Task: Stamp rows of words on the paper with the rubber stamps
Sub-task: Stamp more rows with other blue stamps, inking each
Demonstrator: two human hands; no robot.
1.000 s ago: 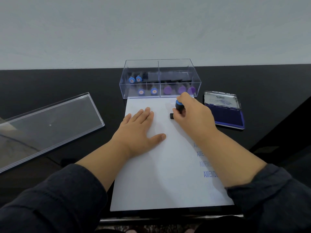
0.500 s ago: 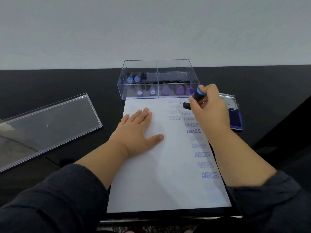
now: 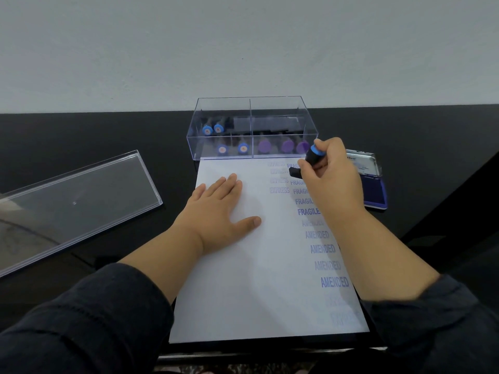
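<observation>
I read blue stamped words on the paper point(image 3: 237, 279): "EXPRESS" rows top centre, "FRAGILE" col. beside them, "AMENDED" rows lower right, w/ faint illegible prints below; ink pad point(image 3: 374, 184) lid logo too blurred to read.

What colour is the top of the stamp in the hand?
Blue. The stamp has a blue top on a black handle, seen best in the head view.

Black table point(image 3: 81, 125): paper point(image 3: 243, 279), box point(image 3: 251, 128), lid point(image 3: 73, 198), inkpad point(image 3: 370, 184).
</observation>
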